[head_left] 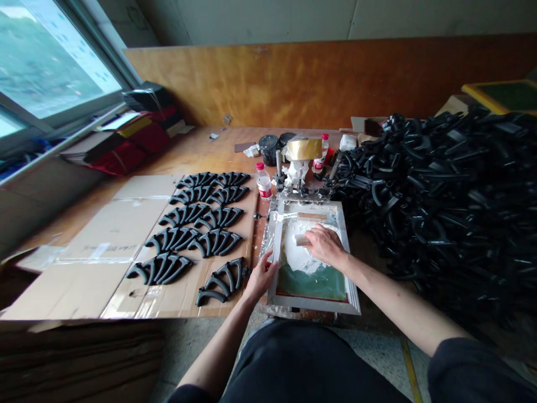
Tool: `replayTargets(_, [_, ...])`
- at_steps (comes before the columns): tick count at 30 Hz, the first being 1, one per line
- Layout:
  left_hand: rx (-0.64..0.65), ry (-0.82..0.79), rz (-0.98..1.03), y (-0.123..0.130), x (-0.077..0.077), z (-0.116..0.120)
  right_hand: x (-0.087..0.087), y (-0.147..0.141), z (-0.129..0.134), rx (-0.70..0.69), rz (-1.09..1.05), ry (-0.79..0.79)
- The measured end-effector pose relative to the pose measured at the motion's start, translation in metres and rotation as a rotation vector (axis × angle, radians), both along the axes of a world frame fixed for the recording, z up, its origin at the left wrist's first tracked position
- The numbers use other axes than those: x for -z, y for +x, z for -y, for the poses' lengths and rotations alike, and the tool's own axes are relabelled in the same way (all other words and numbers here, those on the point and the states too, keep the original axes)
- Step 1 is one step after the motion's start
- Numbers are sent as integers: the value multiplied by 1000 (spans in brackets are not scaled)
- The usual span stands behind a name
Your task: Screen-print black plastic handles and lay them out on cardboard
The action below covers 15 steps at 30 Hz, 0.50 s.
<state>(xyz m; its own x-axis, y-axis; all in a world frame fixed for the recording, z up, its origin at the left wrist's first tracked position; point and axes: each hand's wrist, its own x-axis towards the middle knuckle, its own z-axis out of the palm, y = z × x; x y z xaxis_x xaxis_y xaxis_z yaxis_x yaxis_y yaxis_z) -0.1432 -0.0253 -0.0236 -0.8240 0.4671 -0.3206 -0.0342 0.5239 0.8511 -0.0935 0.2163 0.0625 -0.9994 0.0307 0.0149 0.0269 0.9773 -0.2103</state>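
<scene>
The squeegee (301, 240) juts leftward from the right grip (325, 244).

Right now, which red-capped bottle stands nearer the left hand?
The front bottle, just right of the cardboard, is nearer the left hand; the other bottle stands farther back and to the right.

On wooden tabletop (205, 148), around metal frame (319, 304): cardboard (126, 224) at 9 o'clock, red-capped bottle (264, 182) and black jar (268, 150) at 11 o'clock, heap of black parts (419, 184) at 2 o'clock.
</scene>
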Motion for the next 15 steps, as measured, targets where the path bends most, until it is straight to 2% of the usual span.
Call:
replayTargets(4, [2, 8, -4, 0, 1, 1, 1, 42, 10, -226, -8, 31])
replayTargets(8, [-17, 9, -2, 1, 3, 0, -8, 51, 4, -384, 65, 23])
replayTargets(11, [-16, 5, -2, 0, 4, 0, -10, 38, -4, -356, 33, -66])
replayTargets(13, [-12, 10, 0, -1, 4, 0, -4, 32, -2, -260, -50, -109])
replayTargets(15, [-18, 14, 13, -1, 4, 0, 6, 34, 4, -214, -120, -80])
